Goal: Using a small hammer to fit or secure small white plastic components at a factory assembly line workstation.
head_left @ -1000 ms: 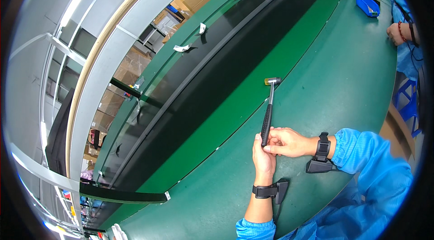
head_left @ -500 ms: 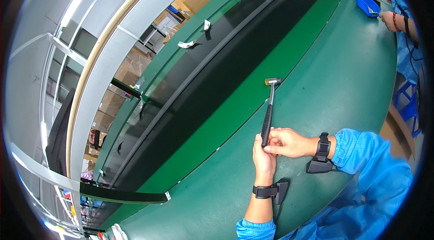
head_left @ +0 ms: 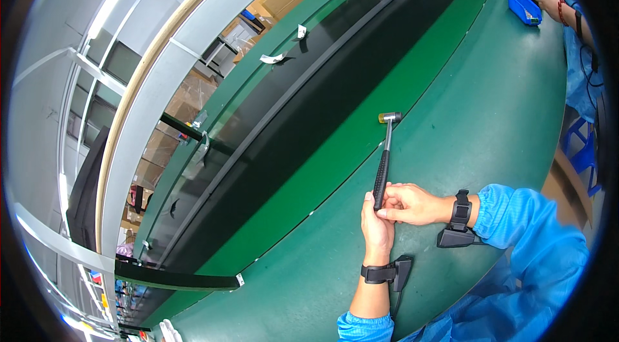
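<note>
A small two-faced mallet lies pointing away from me, with a black ribbed grip, a metal shaft, and a head yellow on one side and dark on the other. Its head rests over the seam between the bench and the bright green strip. My left hand is closed at the butt of the grip, thumb along its side. From the right, my right hand curls its fingers round the same end. The two hands touch, and some fingertips are hidden between them. Each wrist wears a black strap with a small box.
The green bench curves along my side. Beyond it runs a dark conveyor belt with white curled pieces along its far edge. A blue bin stands at far right beside a co-worker's hand. A black bar crosses at lower left.
My hands and the mallet have stayed still. White pieces along the far side have shifted slightly rightward and away. The co-worker's hand has moved from the bin's front to its far side.
</note>
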The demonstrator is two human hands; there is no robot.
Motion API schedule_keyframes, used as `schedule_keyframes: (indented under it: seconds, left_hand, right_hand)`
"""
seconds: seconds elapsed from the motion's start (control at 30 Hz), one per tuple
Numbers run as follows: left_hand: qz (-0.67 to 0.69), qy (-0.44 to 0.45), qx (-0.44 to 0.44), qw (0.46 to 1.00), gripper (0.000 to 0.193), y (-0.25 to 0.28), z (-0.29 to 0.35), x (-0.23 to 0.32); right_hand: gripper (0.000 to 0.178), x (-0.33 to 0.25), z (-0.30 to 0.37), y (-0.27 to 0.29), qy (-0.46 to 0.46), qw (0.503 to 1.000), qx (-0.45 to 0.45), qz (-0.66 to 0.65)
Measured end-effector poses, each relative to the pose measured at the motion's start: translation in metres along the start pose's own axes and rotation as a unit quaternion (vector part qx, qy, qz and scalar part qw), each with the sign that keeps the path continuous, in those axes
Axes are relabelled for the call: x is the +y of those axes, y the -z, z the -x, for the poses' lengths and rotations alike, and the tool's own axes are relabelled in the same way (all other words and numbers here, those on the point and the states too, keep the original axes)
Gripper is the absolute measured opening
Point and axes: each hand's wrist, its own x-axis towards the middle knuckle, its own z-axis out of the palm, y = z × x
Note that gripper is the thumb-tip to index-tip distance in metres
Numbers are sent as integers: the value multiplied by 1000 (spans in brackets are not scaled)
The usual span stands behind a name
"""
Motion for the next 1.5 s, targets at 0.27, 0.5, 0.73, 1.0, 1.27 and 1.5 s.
schedule_keyframes:
  seconds: [0.27, 0.5, 0.73, 1.0, 1.27, 1.5]
  left_hand:
    - [1, -2, 4, 1000, 55, 2, 0, -1]
    - [1, -9, -1, 1000, 53, 2, -1, -1]
    - [0, -10, 0, 1000, 54, 2, -1, 0]
    - [3, -14, -2, 1000, 54, 3, -1, -2]
    - [0, -17, -2, 1000, 54, 2, 0, 0]
    - [17, -17, -28, 999, 51, 6, -1, -1]
  right_hand:
    - [25, 4, 0, -1, 14, 999, 6, 31]
    - [30, 2, 0, -2, -16, 1000, 6, 3]
    - [29, 4, 0, -2, -9, 1000, 7, 13]
    - [30, 4, 0, -1, -22, 1000, 0, 4]
    - [32, 7, -1, -2, 10, 1000, 4, 25]
    - [33, 7, 1, -2, -9, 1000, 7, 9]
